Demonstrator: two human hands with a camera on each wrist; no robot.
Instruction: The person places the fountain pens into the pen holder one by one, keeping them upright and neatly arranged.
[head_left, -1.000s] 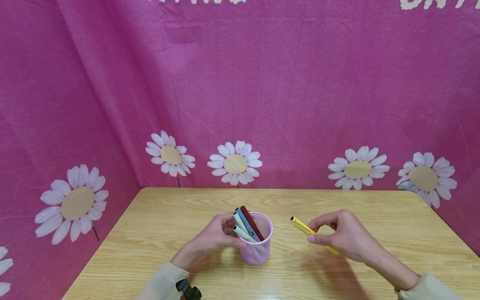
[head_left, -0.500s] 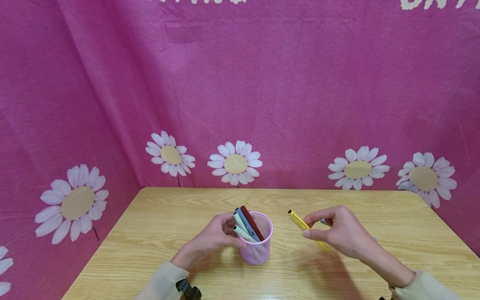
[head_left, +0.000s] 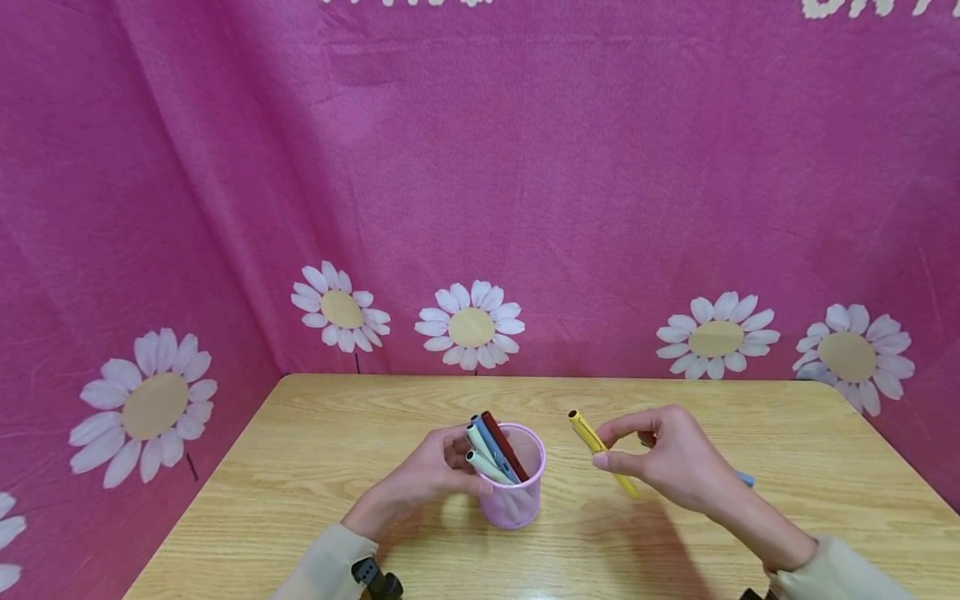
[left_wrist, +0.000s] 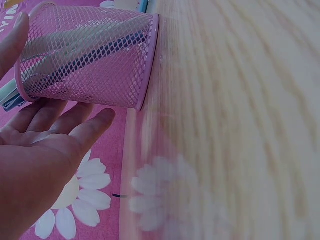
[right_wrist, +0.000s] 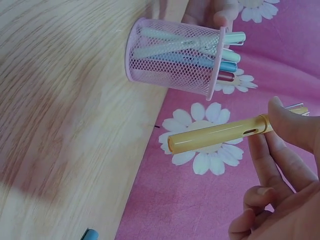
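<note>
A pink mesh pen cup (head_left: 512, 504) stands upright on the table. Inside it lean two pale green pens (head_left: 487, 467), a blue pen (head_left: 492, 446) and a dark red pen (head_left: 504, 446). My left hand (head_left: 427, 471) holds the cup from the left, its thumb at the near rim and its fingers behind; the left wrist view shows those fingers (left_wrist: 60, 117) along the mesh. To the cup's right, in the air, my right hand (head_left: 678, 462) pinches a yellow pen (right_wrist: 215, 135) between thumb and fingers. The pen tilts, its capped end up and towards the cup.
Behind my right wrist a blue pen (head_left: 745, 479) lies on the wooden table (head_left: 375, 408), mostly hidden by the hand. A pink cloth (head_left: 585, 183) with daisies hangs behind the table and along its left side.
My right hand has moved left and slightly up with the yellow pen, closer to the cup, and the pen stands steeper. The left hand and the cup have stayed still.
</note>
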